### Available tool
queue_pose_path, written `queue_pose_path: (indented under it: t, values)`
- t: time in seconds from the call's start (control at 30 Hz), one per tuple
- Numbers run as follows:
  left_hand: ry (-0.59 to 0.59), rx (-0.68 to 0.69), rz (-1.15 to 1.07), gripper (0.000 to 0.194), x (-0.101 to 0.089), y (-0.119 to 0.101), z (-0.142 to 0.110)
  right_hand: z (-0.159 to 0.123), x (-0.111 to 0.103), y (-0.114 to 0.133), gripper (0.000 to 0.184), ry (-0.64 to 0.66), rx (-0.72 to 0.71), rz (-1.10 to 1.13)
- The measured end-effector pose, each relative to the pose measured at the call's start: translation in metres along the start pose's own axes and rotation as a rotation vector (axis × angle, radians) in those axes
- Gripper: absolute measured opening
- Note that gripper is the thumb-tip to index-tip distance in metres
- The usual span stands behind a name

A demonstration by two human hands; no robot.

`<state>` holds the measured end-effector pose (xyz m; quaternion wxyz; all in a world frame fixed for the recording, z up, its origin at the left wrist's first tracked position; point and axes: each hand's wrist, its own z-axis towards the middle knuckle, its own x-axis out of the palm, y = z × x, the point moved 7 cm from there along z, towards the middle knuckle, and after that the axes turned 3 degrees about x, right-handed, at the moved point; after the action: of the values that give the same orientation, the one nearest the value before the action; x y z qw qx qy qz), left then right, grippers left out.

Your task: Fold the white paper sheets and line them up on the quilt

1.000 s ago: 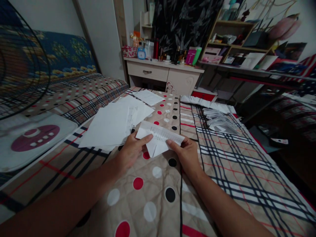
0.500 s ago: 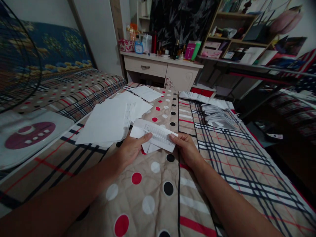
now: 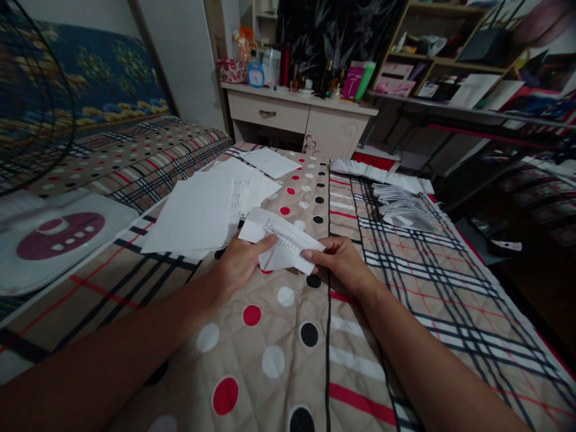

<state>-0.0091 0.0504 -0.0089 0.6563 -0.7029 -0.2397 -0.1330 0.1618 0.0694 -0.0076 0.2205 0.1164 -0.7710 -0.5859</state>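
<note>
Between my hands is a folded sheet of paper with printed lines, held just above the bedspread. My left hand pinches its left part, thumb on top and fingers underneath. On its right end, my right hand grips with the thumb pressed on the print. Beyond my left hand lies a pile of white sheets, with another flat sheet behind it. To the far right rests a stack of folded papers, below a long row of folded papers.
A patterned bedspread with dots and plaid lies under everything. At left are a white bag with a purple print and a fan. A drawer cabinet stands behind the bed, and a shelf unit at the back right.
My right thumb has shifted slightly left along the folded paper, and the flap hanging below it looks flatter. The whole view has tilted a little. Both hands keep their hold.
</note>
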Motion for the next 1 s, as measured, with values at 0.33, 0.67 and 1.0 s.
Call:
queue_pose_path:
  t: [0.33, 0.67, 1.0]
  values:
    - [-0.005, 0.062, 0.098, 0.045, 0.001, -0.001, -0.001, -0.006, 0.003, 0.017, 0.026, -0.221, -0.235, -0.389]
    - [0.030, 0.067, 0.268, 0.041, 0.009, -0.004, -0.007, -0.006, 0.011, 0.005, 0.034, -0.111, -0.037, -0.177]
    - [-0.016, 0.090, 0.322, 0.033, -0.002, -0.012, -0.003, -0.005, 0.002, 0.001, 0.034, -0.027, 0.026, -0.104]
